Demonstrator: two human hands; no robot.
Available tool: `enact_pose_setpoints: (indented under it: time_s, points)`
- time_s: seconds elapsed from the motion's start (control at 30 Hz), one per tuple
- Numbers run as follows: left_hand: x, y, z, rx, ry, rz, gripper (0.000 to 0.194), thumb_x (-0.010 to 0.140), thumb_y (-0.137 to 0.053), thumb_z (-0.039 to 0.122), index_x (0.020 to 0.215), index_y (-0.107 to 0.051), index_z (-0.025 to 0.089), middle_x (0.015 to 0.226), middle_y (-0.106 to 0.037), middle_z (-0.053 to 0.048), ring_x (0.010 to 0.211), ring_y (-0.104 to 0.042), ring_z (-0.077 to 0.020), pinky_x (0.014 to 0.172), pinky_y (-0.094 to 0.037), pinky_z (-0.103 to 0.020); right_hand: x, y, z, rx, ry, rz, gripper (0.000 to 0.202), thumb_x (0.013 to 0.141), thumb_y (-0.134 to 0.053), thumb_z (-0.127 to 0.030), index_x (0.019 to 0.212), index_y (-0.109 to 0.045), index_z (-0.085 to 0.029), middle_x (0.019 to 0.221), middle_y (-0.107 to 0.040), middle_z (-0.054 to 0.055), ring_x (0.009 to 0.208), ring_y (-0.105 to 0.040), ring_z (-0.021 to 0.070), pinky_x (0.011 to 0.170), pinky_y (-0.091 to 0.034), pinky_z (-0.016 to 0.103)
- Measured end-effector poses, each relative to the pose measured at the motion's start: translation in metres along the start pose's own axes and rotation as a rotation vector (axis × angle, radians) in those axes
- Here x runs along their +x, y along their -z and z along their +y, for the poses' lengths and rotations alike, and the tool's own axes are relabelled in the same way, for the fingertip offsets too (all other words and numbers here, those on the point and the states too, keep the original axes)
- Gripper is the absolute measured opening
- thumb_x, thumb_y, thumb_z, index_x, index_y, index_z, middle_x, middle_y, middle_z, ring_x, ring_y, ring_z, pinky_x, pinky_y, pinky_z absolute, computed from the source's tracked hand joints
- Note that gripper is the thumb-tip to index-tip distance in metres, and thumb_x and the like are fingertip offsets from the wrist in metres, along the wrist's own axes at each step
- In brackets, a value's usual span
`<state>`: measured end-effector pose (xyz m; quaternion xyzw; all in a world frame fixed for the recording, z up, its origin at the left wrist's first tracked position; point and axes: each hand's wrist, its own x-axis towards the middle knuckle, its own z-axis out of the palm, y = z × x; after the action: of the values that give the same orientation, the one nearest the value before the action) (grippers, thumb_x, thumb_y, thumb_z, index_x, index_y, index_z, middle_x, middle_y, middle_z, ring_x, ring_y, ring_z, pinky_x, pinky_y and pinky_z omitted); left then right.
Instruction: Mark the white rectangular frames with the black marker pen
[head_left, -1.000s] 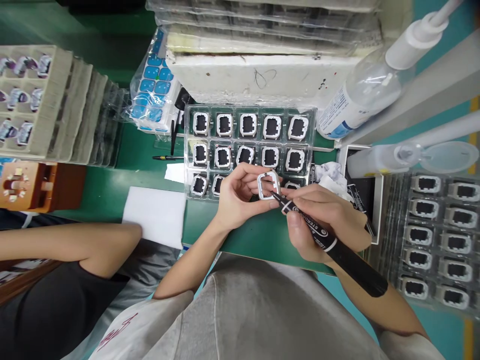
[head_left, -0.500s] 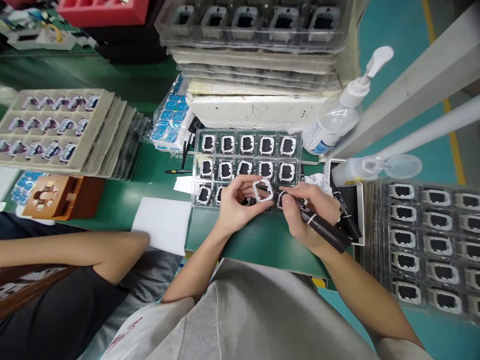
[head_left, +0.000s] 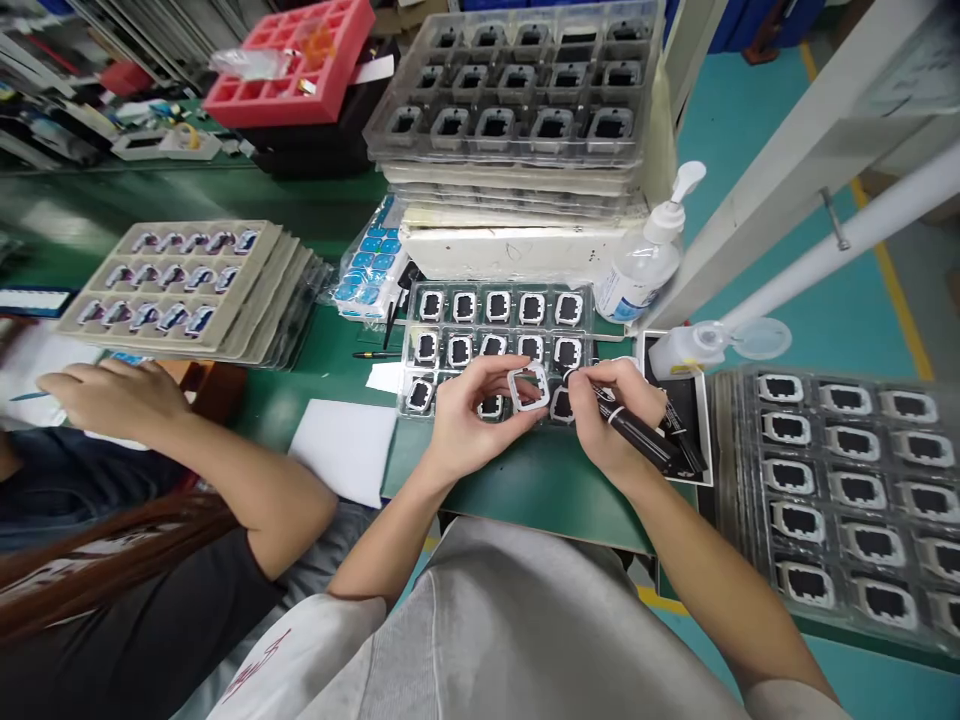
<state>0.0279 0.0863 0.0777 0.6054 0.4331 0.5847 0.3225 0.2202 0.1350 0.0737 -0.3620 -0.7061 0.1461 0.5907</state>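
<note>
Between the thumb and fingers of my left hand is a silvery, squarish watch case frame, held up with its opening facing me. My right hand grips a black marker pen like a writing tool. Its tip end points at the frame's right side, slightly apart from it; the tip itself is hard to make out. Under both hands lies a clear plastic tray with rows of similar frames, its front row partly hidden by my fingers.
Stacked trays rise behind, beside a pump bottle. More trays stand at right, near a small dispenser bottle and an open box. A co-worker's arm is at left, by beige trays and white foam.
My view has tilted up, showing more of the back. The marker's tip end has drawn back slightly from the frame. A co-worker's hand has come into view at left.
</note>
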Motion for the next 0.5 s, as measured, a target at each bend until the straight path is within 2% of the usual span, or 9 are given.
enact_pose_setpoints:
  time_s: [0.27,0.5]
  points:
    - [0.006,0.004,0.023,0.085,-0.121,-0.062,0.061,0.084,-0.101,0.013,0.139,-0.075,0.022,0.113,-0.085,-0.005,0.093,-0.083,-0.0139,0.09,-0.071,-0.022,-0.001,0.001,-0.003,-0.041,-0.032,-0.021,0.018,0.106,-0.073,-0.023,0.09,-0.065,-0.02,0.077,-0.072,-0.003,0.065,-0.068,0.0108,0.06,-0.05,0.024]
    - [0.013,0.001,0.033,0.095,-0.141,-0.091,0.064,0.082,-0.103,0.015,0.139,-0.076,0.022,0.108,-0.083,-0.003,0.088,-0.081,-0.0139,0.088,-0.071,-0.024,-0.002,0.002,0.001,-0.051,-0.027,-0.024,0.014,0.106,-0.073,-0.022,0.094,-0.067,-0.019,0.079,-0.072,-0.002,0.065,-0.068,0.01,0.062,-0.051,0.024]
